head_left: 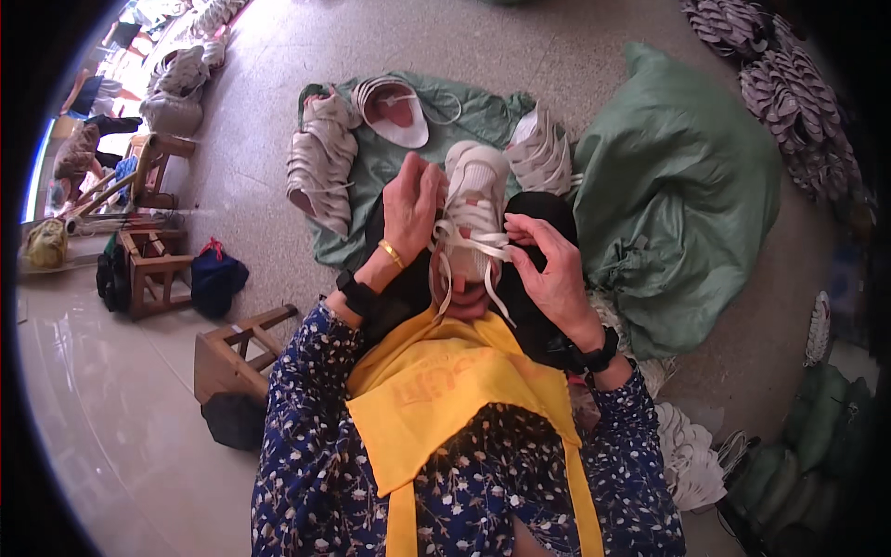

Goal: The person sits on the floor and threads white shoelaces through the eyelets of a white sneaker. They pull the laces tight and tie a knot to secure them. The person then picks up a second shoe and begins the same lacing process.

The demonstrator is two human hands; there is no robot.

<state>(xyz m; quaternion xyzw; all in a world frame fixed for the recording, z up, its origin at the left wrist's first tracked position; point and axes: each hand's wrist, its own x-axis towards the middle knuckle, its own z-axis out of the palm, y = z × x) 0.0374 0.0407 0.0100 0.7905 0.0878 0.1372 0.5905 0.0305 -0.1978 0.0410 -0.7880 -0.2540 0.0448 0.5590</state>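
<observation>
Shoe: pale grey and white lace-up fabric shoe [473, 209], held above the lap, centre, toe pointing far.
Left hand [411, 206]: raised, fingers closed on the shoe's left side.
Right hand [549, 265]: fingers pinching the flat white lace [471, 241].
Floor: green cloth sheet [418, 139] with more shoes, far.

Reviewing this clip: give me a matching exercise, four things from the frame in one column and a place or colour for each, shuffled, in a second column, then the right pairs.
Things:
1. apron
2. big sack
3. wooden stool
4. laced shoe

Descriptions:
A. green, on the floor to the person's right
B. held up between the left hand and right hand
C. yellow, over the lap
D. on the floor by the left elbow

Pairs: 1-C, 2-A, 3-D, 4-B
</observation>
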